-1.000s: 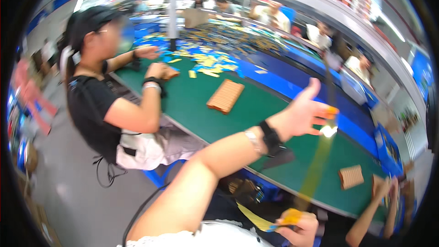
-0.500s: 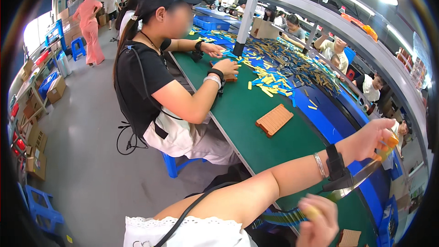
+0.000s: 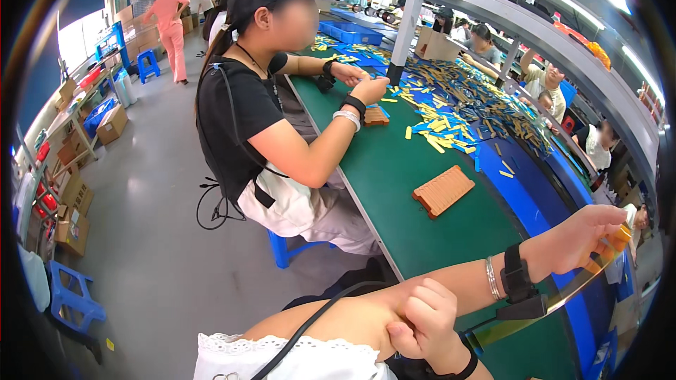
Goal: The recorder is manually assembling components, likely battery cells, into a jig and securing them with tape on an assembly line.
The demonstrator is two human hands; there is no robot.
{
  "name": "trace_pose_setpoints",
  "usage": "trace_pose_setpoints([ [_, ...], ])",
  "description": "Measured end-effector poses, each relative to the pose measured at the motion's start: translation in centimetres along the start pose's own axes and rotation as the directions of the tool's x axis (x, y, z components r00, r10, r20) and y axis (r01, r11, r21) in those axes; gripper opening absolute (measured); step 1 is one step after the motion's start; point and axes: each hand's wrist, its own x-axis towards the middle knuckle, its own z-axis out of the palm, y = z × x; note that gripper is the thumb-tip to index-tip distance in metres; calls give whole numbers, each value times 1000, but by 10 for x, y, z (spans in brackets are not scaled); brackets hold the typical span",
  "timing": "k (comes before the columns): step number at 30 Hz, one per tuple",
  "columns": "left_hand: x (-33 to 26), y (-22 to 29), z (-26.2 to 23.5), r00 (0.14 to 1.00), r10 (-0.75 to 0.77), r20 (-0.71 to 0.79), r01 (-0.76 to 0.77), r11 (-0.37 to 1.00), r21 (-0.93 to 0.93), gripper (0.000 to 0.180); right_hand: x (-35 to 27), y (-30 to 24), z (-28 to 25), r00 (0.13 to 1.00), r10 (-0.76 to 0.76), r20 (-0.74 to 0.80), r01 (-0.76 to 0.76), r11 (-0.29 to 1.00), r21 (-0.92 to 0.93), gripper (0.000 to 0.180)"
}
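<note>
My left hand (image 3: pixel 574 243) is stretched out to the right over the bench, fingers curled round one end of a long translucent amber film strip (image 3: pixel 581 283). From there the strip bends down under my left wrist toward the lower edge. My right hand (image 3: pixel 429 320) is closed in front of my left arm near the elbow; whatever its fingers hold, if anything, is hidden. The strip's lower end disappears behind my right wrist. Beyond my left forearm, a ribbed orange-brown block (image 3: pixel 443 191) lies on the green bench top (image 3: pixel 387 190).
Many yellow, blue and dark strips (image 3: pixel 486 109) are heaped on the blue belt (image 3: pixel 521 200). A co-worker in a black cap (image 3: pixel 264 0) sits to the left, hands by another brown block (image 3: pixel 377 115). A metal post (image 3: pixel 412 21) rises from the bench. Blue stools (image 3: pixel 74 295) stand left.
My right hand has moved left and up, from below my left forearm to near the elbow. My left hand keeps the strip. The co-worker's hands have come together above the brown block.
</note>
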Motion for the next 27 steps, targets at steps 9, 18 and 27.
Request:
trace_pose_setpoints([
  [9, -3, 1, -3, 990, 138, -6, -132, 958, 255, 36, 18, 1, 8, 996, 38, -77, -30, 994, 106, 37],
  [18, 4, -8, 5, 969, 240, 54, -237, 853, 466, 30, 2, 11, 20, 964, -32, -265, 37, 999, 12, 38],
  [27, 15, -16, 18, 932, 331, 150, -351, 713, 607, 25, 5, 5, 8, 987, 25, -161, -34, 998, -52, 42],
])
